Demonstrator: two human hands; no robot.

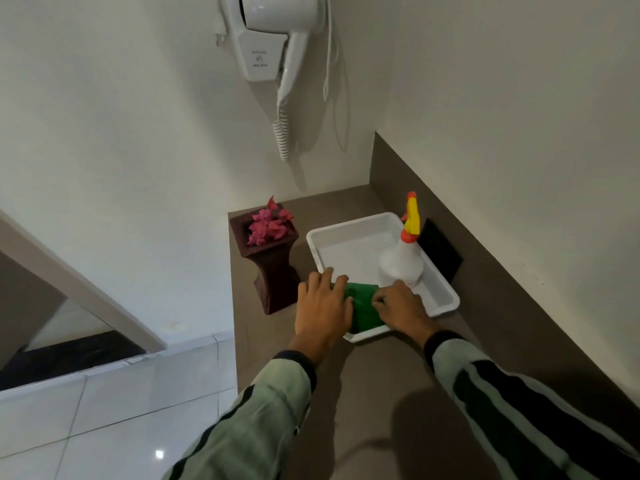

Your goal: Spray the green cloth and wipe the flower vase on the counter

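Note:
A green cloth (363,308) lies folded in the near corner of a white tray (346,237) on the brown counter (381,393). My left hand (322,306) rests on the cloth's left side, fingers spread over it. My right hand (403,308) pinches its right edge. A white spray bottle (401,261) with an orange and yellow nozzle stands in the tray just behind my right hand. The dark red flower vase (273,268), holding pink flowers (266,225), stands left of the tray at the counter's left edge.
A white wall-mounted hair dryer (273,39) with a coiled cord hangs above the counter. A black panel (440,251) sits on the backsplash right of the tray. White floor tiles (104,410) lie to the left, below the counter's edge.

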